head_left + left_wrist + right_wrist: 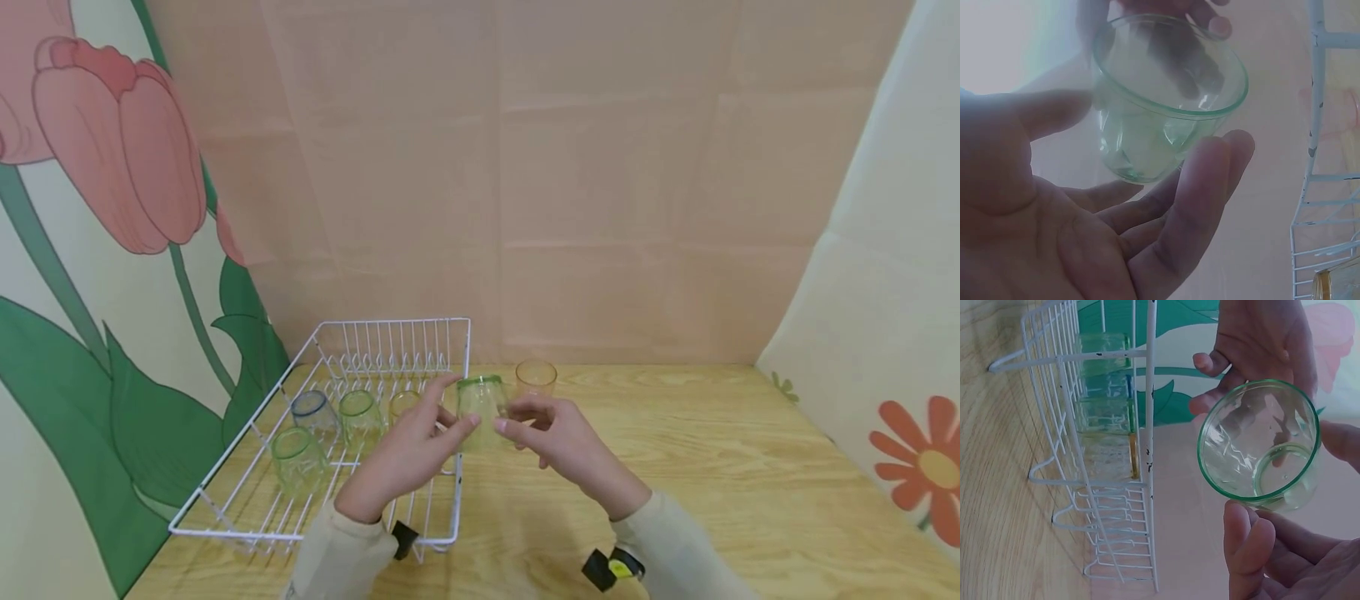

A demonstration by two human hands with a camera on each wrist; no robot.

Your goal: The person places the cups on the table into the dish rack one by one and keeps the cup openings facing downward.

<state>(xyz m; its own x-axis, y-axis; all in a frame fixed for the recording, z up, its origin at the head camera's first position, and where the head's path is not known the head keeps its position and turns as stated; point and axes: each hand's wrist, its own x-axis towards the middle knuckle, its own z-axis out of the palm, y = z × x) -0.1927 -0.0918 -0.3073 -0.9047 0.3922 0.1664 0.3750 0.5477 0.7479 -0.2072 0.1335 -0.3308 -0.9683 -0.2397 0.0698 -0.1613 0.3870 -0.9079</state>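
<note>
A pale green drinking glass (478,404) is held upright between the two hands, rim up, above the table beside the rack. My left hand (414,446) holds it from the left, thumb on one side and fingers curved along the other, as the left wrist view shows. From the right, my right hand (567,440) grips the same glass (1272,447) with thumb and fingertips near its green rim. The glass looks empty in the right wrist view. Behind it on the table stands an orange-tinted glass (536,379).
To the left sits a white wire dish rack (459,500). It carries a blue-rimmed glass (315,408), two green glasses, one at the front (298,467), and an amber-rimmed glass (405,403) partly behind the left hand. A pink cloth wall (600,208) closes the table's back.
</note>
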